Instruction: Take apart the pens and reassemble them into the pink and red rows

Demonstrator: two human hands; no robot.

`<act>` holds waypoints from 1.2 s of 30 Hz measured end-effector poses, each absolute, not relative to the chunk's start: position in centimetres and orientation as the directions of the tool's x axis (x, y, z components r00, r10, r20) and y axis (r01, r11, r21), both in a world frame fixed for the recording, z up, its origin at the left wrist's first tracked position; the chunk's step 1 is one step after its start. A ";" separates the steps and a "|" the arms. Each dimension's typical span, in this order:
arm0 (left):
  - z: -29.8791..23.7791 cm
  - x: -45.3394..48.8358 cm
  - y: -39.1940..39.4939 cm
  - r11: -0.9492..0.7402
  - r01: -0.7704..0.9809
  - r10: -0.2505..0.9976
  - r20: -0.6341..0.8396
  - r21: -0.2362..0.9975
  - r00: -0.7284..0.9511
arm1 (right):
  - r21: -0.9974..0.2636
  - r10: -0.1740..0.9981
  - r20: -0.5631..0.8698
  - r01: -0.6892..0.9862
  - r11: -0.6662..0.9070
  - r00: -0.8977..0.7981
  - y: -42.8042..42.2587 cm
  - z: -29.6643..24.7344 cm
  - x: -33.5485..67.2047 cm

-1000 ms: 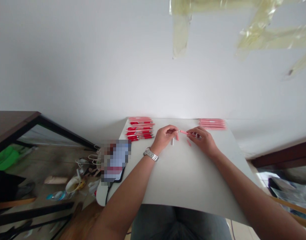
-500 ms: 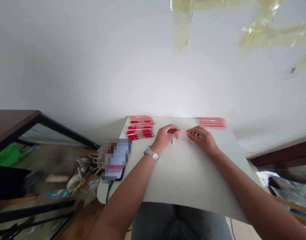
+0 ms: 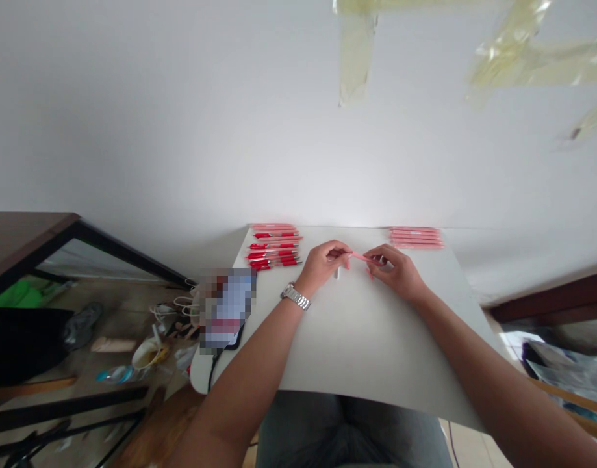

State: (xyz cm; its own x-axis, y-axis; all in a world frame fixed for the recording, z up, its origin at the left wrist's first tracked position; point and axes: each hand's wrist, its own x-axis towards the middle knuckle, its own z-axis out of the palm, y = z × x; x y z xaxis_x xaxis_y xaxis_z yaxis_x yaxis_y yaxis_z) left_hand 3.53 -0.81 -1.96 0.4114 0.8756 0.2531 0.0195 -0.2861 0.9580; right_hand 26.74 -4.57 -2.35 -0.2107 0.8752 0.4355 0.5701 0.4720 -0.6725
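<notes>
**Q:** What operation is in hand?

**A:** I am working a pink pen barrel (image 3: 360, 257) between my left hand (image 3: 325, 261) and my right hand (image 3: 393, 273), just above the far part of the white table (image 3: 356, 344).

**Q:** State of the fingers?

**A:** On each hand, thumb and fingers are closed together, clamped on the barrel from opposite ends. The fine contact is too small to tell.

**Q:** Barrel position and axis?

**A:** It lies at centre frame, between my hands. Its long axis runs nearly level across the frame, dipping slightly toward my right hand.

**Q:** What does this hold call for?

**A:** Both pinches must stay aligned along that axis. A white cylinder (image 3: 337, 273) stands just below my left fingers; the red pens (image 3: 273, 247) lie upper left of it, the pink barrels (image 3: 415, 237) upper right.
</notes>
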 end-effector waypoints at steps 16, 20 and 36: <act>-1.7 3.4 -1.1 -0.304 0.018 0.872 0.271 0.952 0.408 | -0.690 0.889 0.405 0.567 0.450 -0.213 -4.5 -2.6 26.6; -1.8 3.4 -1.0 -0.306 0.012 0.871 0.275 0.952 0.406 | -0.691 0.897 0.393 0.578 0.434 -0.204 -4.4 -2.6 26.6; -1.9 3.6 -1.0 -0.360 0.048 0.873 0.318 0.932 0.369 | -0.894 0.954 0.301 0.342 0.288 -0.017 -3.8 -3.5 27.1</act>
